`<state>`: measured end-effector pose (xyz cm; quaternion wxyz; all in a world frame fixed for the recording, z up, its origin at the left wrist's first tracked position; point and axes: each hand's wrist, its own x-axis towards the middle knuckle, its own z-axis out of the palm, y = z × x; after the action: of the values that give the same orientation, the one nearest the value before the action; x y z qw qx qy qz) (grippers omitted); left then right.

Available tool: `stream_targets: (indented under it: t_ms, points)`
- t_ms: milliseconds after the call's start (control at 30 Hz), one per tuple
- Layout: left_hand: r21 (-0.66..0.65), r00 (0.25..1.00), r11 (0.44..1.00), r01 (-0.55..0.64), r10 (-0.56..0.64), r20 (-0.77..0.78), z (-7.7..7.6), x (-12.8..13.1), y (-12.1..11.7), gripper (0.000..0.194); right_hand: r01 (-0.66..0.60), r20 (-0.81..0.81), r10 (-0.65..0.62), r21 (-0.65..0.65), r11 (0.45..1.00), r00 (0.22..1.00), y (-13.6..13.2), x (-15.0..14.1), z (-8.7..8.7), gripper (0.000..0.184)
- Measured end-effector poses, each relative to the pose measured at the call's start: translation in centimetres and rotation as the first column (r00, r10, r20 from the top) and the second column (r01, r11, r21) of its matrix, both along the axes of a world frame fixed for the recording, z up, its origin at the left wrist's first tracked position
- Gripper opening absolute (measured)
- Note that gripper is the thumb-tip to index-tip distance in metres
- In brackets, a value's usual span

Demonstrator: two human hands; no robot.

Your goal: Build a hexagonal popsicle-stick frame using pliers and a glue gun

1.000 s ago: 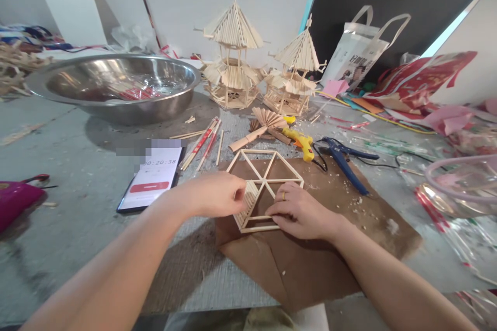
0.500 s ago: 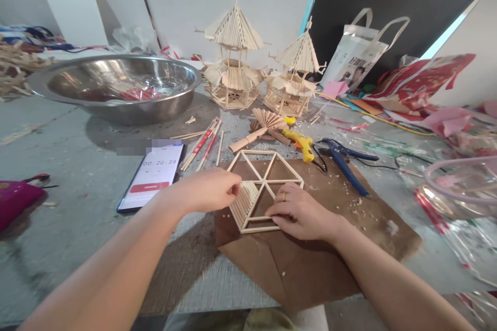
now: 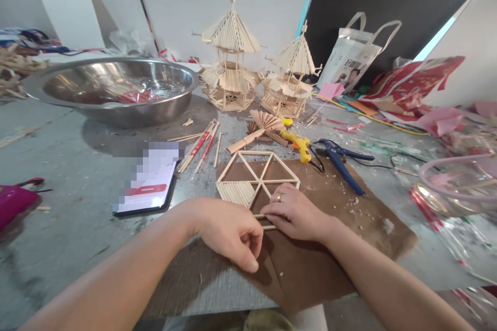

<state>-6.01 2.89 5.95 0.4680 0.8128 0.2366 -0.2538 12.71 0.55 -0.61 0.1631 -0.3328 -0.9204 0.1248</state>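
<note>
A hexagonal frame of thin wooden sticks (image 3: 259, 182) lies on the brown sheet, with spokes meeting at its middle. Its left-hand section is filled with parallel sticks (image 3: 238, 192). My left hand (image 3: 233, 230) is over the frame's near left corner, fingers curled under and thumb pointing down; whatever they may hold is hidden. At the near right side, my right hand (image 3: 297, 212) pinches a loose wooden stick (image 3: 259, 216) lying just inside the near edge. That hand wears a ring and covers part of the frame.
Beyond the frame lie a yellow glue gun (image 3: 301, 146), blue pliers (image 3: 341, 165) and wrapped stick bundles (image 3: 202, 142). A phone (image 3: 151, 181) is at left, near a steel basin (image 3: 116, 114). Two stick pagodas (image 3: 232, 36) stand behind. Brown sheet (image 3: 373, 238) lies beneath the frame.
My left hand has moved from the frame's left side toward me and right, to its near corner. My right hand keeps its place on the stick. The view has shifted slightly.
</note>
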Motion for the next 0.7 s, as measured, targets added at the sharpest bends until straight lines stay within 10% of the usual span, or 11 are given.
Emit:
stream_targets:
  t_ms: [333, 700]
  points:
    - [0.122, 0.956, 0.976, 0.178, -0.201, 0.213, 0.0, 1.0, -1.0, 0.048, 0.039, 0.131, -0.056, 0.131, 0.991, 0.990, -0.1, -0.8, -0.4, 0.022]
    - [0.416, 0.979, 0.892, 0.178, -0.202, 0.013, 0.3, 1.5, -3.5, 0.023, 0.062, 0.312, -0.115, 0.172, 0.983, 0.943, -0.4, -1.8, 0.3, 0.019]
